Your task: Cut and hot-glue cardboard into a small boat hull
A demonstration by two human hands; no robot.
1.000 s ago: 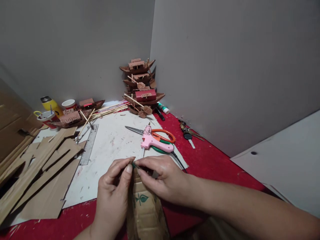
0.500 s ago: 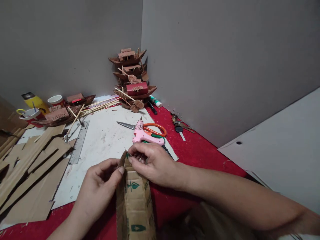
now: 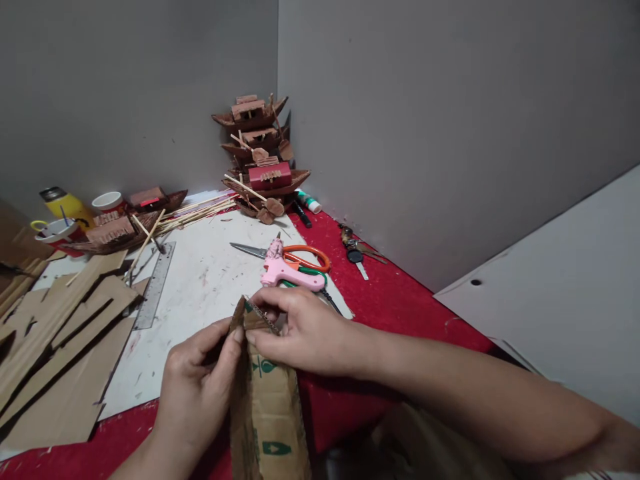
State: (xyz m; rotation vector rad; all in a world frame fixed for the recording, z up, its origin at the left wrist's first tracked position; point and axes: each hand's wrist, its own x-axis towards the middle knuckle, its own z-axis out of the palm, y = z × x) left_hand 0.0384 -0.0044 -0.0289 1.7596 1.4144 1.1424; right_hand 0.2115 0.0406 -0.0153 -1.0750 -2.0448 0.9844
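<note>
A long folded piece of cardboard (image 3: pixel 275 407) with green print runs up from the bottom edge, its sides bent upright and its far end narrowing to a point. My left hand (image 3: pixel 203 377) pinches the left wall near that tip between thumb and fingers. Gripping the right side of the same end is my right hand (image 3: pixel 305 333), thumb inside and fingers behind the wall. Just beyond the right hand lie a pink hot glue gun (image 3: pixel 293 275) and scissors with orange and green handles (image 3: pixel 313 255). The lower end of the cardboard is cut off by the frame.
Model boats (image 3: pixel 270 177) are stacked in the corner, with more boats (image 3: pixel 113 230) at the left by cups and a yellow bottle (image 3: pixel 67 205). Cardboard strips (image 3: pixel 55 387), a ruler (image 3: pixel 156 287), thin sticks (image 3: pixel 200 217) and keys (image 3: pixel 356 255) lie on the table.
Both hands stay on the cardboard. The tip's two walls have been drawn closer together into a sharper point, and the right wall's edge now shows. The view has shifted slightly.
</note>
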